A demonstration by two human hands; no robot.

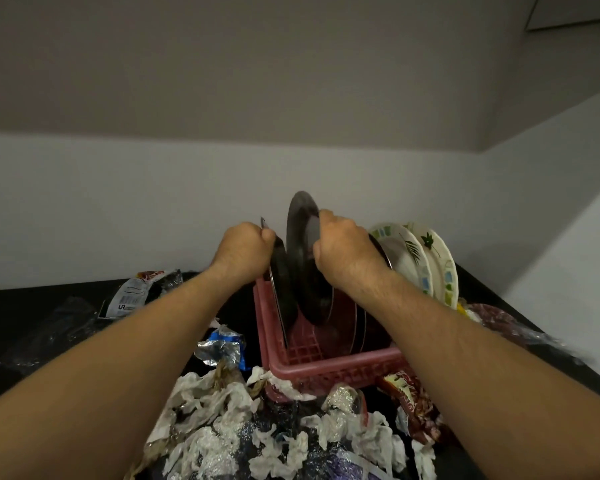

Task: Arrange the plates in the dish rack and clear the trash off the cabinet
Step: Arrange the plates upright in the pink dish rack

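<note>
A pink plastic dish rack (329,370) stands on the dark cabinet top (21,317). My left hand (245,251) grips the top rim of a dark steel plate (282,289) standing upright at the rack's left end. My right hand (343,247) grips a larger dark steel plate (302,244), tilted and raised above the rack's middle. More steel plates (359,320) stand behind my right wrist. Two white patterned plates (426,258) lean at the rack's far right. Crumpled tissue and foil trash (250,431) is heaped in front of the rack.
A barcode-printed wrapper (136,292) and clear plastic (59,327) lie on the left of the cabinet. A blue-silver foil wrapper (224,348) lies by the rack's left wall. Red snack wrappers (413,400) and a dark red bag (496,320) lie right. A white wall stands close behind.
</note>
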